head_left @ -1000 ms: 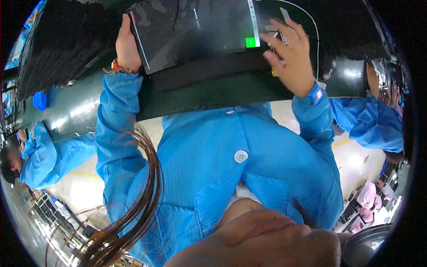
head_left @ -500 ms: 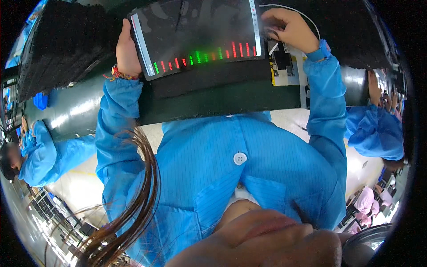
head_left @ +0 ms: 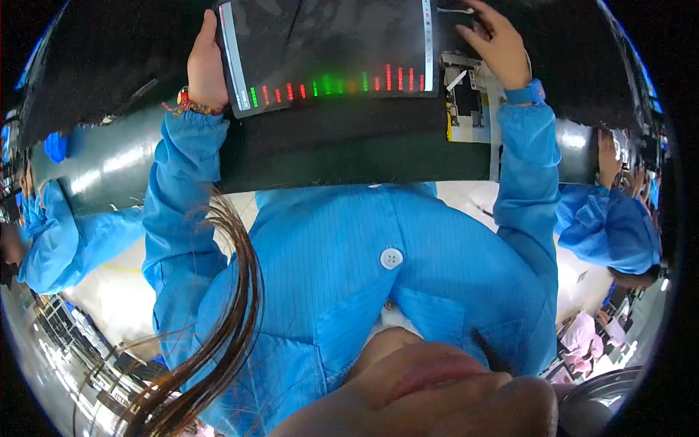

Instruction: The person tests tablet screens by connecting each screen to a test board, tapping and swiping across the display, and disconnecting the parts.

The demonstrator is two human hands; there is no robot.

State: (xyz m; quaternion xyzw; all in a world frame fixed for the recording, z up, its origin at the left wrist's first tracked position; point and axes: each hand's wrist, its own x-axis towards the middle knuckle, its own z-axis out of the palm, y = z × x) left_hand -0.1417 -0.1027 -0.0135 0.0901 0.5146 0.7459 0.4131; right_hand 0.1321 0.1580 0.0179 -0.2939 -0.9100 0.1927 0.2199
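Observation:
A flat dark tablet-like screen [head_left: 331, 44] with red and green bars of light stands at the top middle. My left hand [head_left: 208, 71] grips its left edge, thumb along the rim and the other fingers hidden behind. Off the right edge, my right hand [head_left: 502, 47] is held with thumb and index finger apart, the fingertips beside the end of a white cable [head_left: 453, 10]. Whether a fingertip touches the cable, I cannot tell. Just below that hand lies a flat panel with black and yellow parts and a circuit board [head_left: 466, 109].
The dark green table [head_left: 364, 156] runs across in front of me. Stacked black sheets [head_left: 87, 80] rise at the left, near a small blue object [head_left: 56, 147]. People in blue sleeves [head_left: 54, 244] sit at both sides.
My right hand has moved up and opened out beside the screen's right edge, uncovering more of the panel. The screen, still in my left hand, sits slightly higher in the view.

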